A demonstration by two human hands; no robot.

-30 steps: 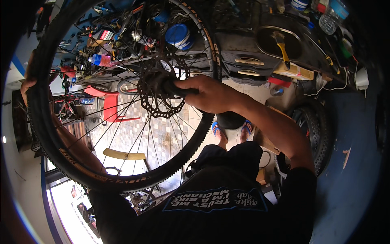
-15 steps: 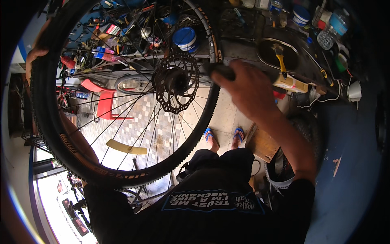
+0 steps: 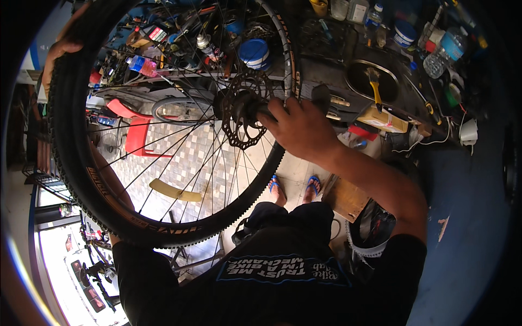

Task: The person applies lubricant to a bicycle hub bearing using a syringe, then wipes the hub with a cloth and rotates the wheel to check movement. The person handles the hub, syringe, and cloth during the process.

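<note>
A bicycle wheel (image 3: 77, 179) with a black knobbly tyre stands tilted in front of me, filling the left half of the view. My left hand (image 3: 58, 58) is closed around the tyre at its far left side. The hub carries a perforated brake disc (image 3: 237, 140). My right hand (image 3: 302, 129) is closed at the disc side of the hub, its fingers around a dark cylindrical piece (image 3: 254, 110) that meets the hub. The hand partly hides this piece, so its exact kind does not show. A dark blocky shape (image 3: 321, 96) shows just behind the knuckles.
Beyond the wheel runs a cluttered workbench with a blue-lidded tub (image 3: 254, 53), a round tray (image 3: 348, 81), a yellow-handled brush (image 3: 375, 89) and a plastic bottle (image 3: 445, 58). A red chair (image 3: 137, 136) stands on the tiled floor. A wooden box (image 3: 348, 198) is right of my feet.
My right hand has moved left from beside the rim to the hub, bringing the dark piece against it. The wheel has shifted slightly right, with my left hand still on the tyre.
</note>
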